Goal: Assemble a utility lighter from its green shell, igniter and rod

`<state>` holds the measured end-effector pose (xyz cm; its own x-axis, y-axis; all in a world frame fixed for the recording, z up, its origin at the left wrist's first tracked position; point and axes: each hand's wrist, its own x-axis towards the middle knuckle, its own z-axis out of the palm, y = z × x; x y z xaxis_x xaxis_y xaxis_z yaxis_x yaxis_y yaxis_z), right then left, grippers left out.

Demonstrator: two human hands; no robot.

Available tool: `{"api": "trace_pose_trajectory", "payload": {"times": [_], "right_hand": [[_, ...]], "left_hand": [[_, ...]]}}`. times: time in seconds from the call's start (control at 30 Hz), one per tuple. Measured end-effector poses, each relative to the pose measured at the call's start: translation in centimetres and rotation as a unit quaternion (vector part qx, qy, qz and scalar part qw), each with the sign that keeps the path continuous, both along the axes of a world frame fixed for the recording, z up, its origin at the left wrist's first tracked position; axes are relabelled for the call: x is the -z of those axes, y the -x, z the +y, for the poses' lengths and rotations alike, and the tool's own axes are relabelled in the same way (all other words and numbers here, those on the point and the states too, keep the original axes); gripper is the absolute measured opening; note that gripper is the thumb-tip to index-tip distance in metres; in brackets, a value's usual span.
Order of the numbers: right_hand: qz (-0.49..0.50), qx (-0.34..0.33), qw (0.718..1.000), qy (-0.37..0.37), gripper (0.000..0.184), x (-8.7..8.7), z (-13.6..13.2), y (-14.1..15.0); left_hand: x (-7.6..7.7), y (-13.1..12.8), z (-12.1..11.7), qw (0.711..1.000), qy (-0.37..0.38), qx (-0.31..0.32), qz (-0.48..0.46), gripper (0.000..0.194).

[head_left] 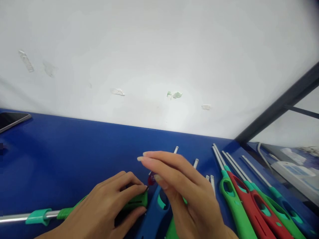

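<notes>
Left hand [109,199] pinches green plastic lighter [136,200] (long-nosed) — right hand [181,189] hovers.

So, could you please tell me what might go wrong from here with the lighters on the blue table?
The left hand grips a green lighter lying flat; its long nozzle reaches toward the left edge and could swing.
The right hand hovers over a blue lighter and might knock the row of lighters beside it.

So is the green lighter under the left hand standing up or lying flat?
Lying flat. The green lighter rests lengthwise on the blue table, with the left hand gripping it.
</notes>
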<state>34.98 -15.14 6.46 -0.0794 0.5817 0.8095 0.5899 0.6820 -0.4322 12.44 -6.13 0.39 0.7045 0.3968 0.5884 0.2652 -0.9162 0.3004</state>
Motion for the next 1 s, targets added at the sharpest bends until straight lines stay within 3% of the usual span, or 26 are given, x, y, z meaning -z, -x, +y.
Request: {"api": "trace_pose_trajectory", "payload": {"times": [0.1, 0.2, 0.4, 0.57, 0.67, 0.77, 0.87, 1.0], "right_hand": [[0.016, -0.014, 1.000, 0.001, 0.045, 0.4, -0.1, 0.6], [0.067, 0.024, 0.997, 0.020, 0.034, 1.1, -0.3, 1.3], [0.020, -0.027, 0.999, 0.019, 0.052, 0.7, -0.5, 0.7], [0.018, 0.019, 0.999, 0.048, 0.048, 0.8, -0.4, 0.1], [0.030, -0.035, 0.997, 0.055, 0.060, 0.9, 0.0, -0.1], [0.048, -0.043, 0.997, 0.028, 0.050, 0.9, 0.2, -0.3], [0.052, 0.014, 0.998, 0.030, 0.037, 1.0, 0.1, -0.2], [0.069, -0.003, 0.996, 0.048, 0.043, 0.8, 0.2, -0.1]], "left_hand": [[0.1, 0.0, -0.2, 1.000, 0.001, -0.002, -0.004, 0.020], [0.0, -0.1, -0.2, 1.000, 0.010, -0.002, 0.007, 0.025], [0.1, -0.3, -0.1, 1.000, 0.011, -0.005, 0.008, 0.018], [0.2, -0.1, -0.3, 0.999, 0.032, -0.002, 0.011, 0.022], [0.3, -0.1, -0.3, 0.999, 0.047, -0.001, 0.018, 0.024], [0.4, -0.1, -0.4, 0.999, 0.050, -0.001, 0.017, 0.030], [0.5, -0.1, -0.5, 0.998, 0.062, -0.001, 0.028, 0.037], [0.9, -0.1, -0.5, 0.996, 0.079, -0.002, 0.034, 0.042]]}}
